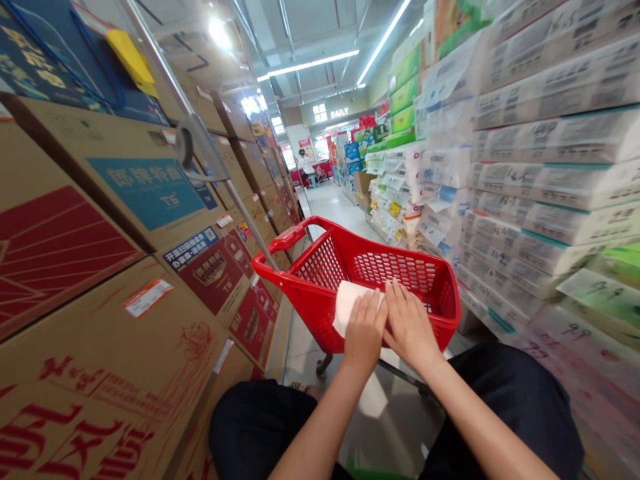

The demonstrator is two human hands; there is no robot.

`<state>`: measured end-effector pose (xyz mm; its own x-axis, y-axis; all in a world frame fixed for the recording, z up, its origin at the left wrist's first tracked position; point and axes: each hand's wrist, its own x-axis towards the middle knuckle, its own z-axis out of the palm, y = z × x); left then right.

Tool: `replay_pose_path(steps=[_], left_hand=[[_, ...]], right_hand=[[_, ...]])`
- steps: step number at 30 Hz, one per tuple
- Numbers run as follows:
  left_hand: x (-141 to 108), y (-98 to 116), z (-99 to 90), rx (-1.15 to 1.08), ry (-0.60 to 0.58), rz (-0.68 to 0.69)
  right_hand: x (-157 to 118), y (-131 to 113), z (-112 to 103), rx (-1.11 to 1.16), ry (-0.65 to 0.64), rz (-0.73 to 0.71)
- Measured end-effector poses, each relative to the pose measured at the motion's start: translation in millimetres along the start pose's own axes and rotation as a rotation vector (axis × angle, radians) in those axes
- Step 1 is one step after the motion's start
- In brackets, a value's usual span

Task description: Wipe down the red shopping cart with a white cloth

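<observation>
In the head view, the left hand (364,330), its grip open with fingers outstretched, lies on a white soft cloth (346,305) draped over the near side of a red perforated plastic shopping cart (316,313); the right hand (411,328), also open, rests just beside it

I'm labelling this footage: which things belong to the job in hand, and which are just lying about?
In the job:
- left hand, on the white cloth or tissue
- right hand, beside it
- red cart basket

Just around:
- cardboard boxes
- wrapped packs
</observation>
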<state>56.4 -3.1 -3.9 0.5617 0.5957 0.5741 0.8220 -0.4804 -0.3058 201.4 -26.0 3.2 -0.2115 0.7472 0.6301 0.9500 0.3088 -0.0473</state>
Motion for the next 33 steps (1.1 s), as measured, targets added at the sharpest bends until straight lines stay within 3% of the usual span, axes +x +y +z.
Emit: replay_pose_path(steps=[3, 7, 9, 15, 17, 20, 23, 25, 27, 33], left_hand=[[-6.4, -25.6, -6.9, 0.03, -0.014, 0.022], [-12.9, -50.6, -11.5, 0.055, 0.012, -0.14], [-11.6, -46.5, -10.3, 0.047, 0.009, -0.153], [2.8, -4.2, -5.7, 0.003, 0.002, -0.064], [4.1, -5.1, -6.1, -0.01, 0.002, -0.02], [-0.4, -33.3, -8.8, -0.006, 0.006, 0.015], [-7.4, -73.4, -12.8, 0.027, 0.059, -0.126], [-9.0, -88.4, -14.1, 0.029, 0.084, -0.192], [-6.2, -85.6, -12.9, 0.014, 0.101, -0.216], [11.5, -30.8, -3.1, -0.051, 0.078, -0.094]], right_hand=[[-1.4, 4.5, -5.0, 0.029, -0.015, -0.019], [-5.5, 15.5, -6.5, 0.036, -0.021, 0.021], [-4.5, 16.4, -1.4, 0.023, -0.01, 0.037], [5.9, -3.6, 16.1, -0.004, 0.071, 0.015], [6.2, -5.6, 14.1, 0.008, 0.066, -0.019], [1.8, 5.2, 6.0, 0.028, 0.02, -0.058], [-3.0, 20.7, 2.0, 0.033, 0.007, -0.051], [-2.9, 25.0, 4.3, 0.026, 0.006, -0.028], [0.8, 21.8, 9.1, 0.012, 0.003, 0.005], [20.4, -4.0, 19.1, 0.063, 0.008, -0.048]])
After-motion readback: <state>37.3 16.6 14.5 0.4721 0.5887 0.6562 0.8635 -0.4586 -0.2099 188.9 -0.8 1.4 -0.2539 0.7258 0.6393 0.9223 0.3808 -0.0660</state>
